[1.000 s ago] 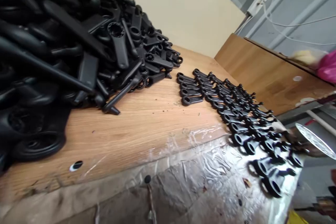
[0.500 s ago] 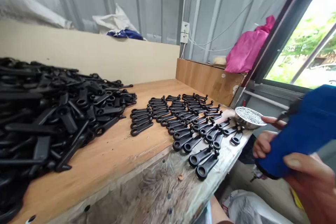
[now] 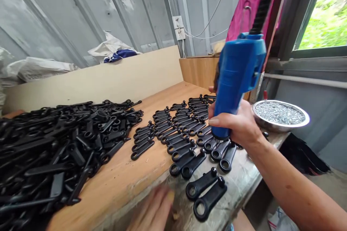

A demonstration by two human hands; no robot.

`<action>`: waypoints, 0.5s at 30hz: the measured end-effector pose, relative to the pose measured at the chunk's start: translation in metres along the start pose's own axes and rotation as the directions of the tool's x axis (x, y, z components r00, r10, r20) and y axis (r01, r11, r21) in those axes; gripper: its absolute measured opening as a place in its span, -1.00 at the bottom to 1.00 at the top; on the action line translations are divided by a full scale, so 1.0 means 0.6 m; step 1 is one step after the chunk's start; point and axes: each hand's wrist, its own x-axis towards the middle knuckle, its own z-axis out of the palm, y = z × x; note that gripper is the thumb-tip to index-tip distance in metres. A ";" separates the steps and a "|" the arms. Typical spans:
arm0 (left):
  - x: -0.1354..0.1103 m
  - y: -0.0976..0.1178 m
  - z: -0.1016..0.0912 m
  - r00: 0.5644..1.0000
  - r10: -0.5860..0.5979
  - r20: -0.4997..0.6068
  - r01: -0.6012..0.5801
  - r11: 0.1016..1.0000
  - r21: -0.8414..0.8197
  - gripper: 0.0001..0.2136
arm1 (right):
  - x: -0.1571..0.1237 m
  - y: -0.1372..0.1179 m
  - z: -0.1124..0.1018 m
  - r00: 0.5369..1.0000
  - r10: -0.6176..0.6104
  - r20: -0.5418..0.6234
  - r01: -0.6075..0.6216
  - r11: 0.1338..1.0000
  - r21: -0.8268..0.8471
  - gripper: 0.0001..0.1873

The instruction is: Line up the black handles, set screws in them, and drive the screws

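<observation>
My right hand (image 3: 242, 121) is wrapped round a blue power screwdriver (image 3: 230, 75), held upright over the right part of the rows. Its lower end points down near the black crank-like parts, and its tip is hard to make out. My left hand (image 3: 154, 209), smeared by motion, enters at the bottom edge with fingers stretched out and nothing visible in them. Just right of it lie two black crank-like parts (image 3: 206, 200), each with a ring at one end and a small knob at the other. Behind them, more such parts (image 3: 179, 130) lie in rows.
A large heap of loose black parts (image 3: 62, 144) covers the table's left side. A metal bowl of small screws (image 3: 282, 115) stands at the right edge. A black cable (image 3: 264, 3) rises from the screwdriver. A wooden board (image 3: 200, 70) borders the back corner.
My right hand has brought the blue screwdriver leftward from the right edge and turned it upright over the rows. My left hand has come into view at the bottom. The camera view has shifted.
</observation>
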 end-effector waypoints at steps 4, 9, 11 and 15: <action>0.088 0.012 -0.012 0.959 -0.226 0.169 0.211 0.972 0.099 -0.15 | 0.028 0.020 0.027 0.998 0.008 0.067 -0.009 1.000 0.016 -0.68; 0.145 0.029 -0.012 0.873 -0.316 0.372 0.283 0.949 0.143 -0.09 | 0.032 0.040 0.031 0.997 0.024 0.078 -0.025 1.000 0.009 -0.68; 0.145 0.026 0.004 0.904 -0.254 0.343 0.218 0.966 0.138 -0.03 | 0.031 0.045 0.026 0.997 0.022 0.071 -0.022 1.000 0.009 -0.70; 0.139 0.027 0.032 0.961 -0.147 0.233 0.104 0.977 0.187 -0.11 | 0.028 0.050 0.015 0.997 0.014 0.079 -0.016 1.000 0.024 -0.68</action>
